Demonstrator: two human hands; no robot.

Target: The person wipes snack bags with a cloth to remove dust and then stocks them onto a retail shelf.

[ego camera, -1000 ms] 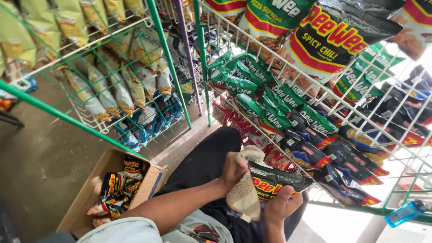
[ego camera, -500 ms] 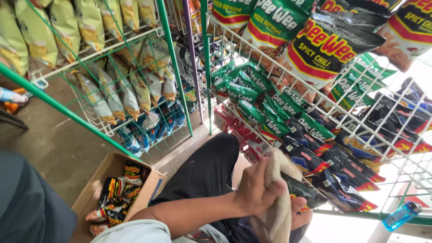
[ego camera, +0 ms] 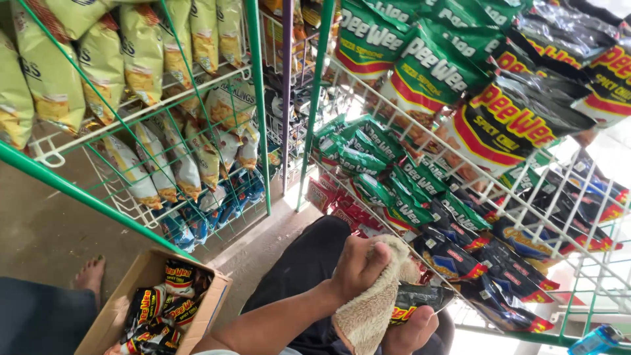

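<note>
1. My left hand point(ego camera: 358, 266) has its grip clamped on a beige terry cloth point(ego camera: 371, 309), thumb pressing it down over a black snack bag point(ego camera: 417, 299).
2. My right hand point(ego camera: 411, 332) grips that bag from below, the thumb on its front; the bag lies above my lap, partly under the cloth.
3. At lower left an open cardboard box point(ego camera: 105, 315) sits on the floor, holding more black snack packets point(ego camera: 154, 312).
4. Beside the box, a person's bare foot point(ego camera: 89, 273) rests on the concrete.
5. Just ahead, a white wire rack point(ego camera: 526, 187) carries green and black snack bags.
6. Farther left, a green-framed rack point(ego camera: 256, 105) holds yellow chip bags point(ego camera: 141, 46).
</note>
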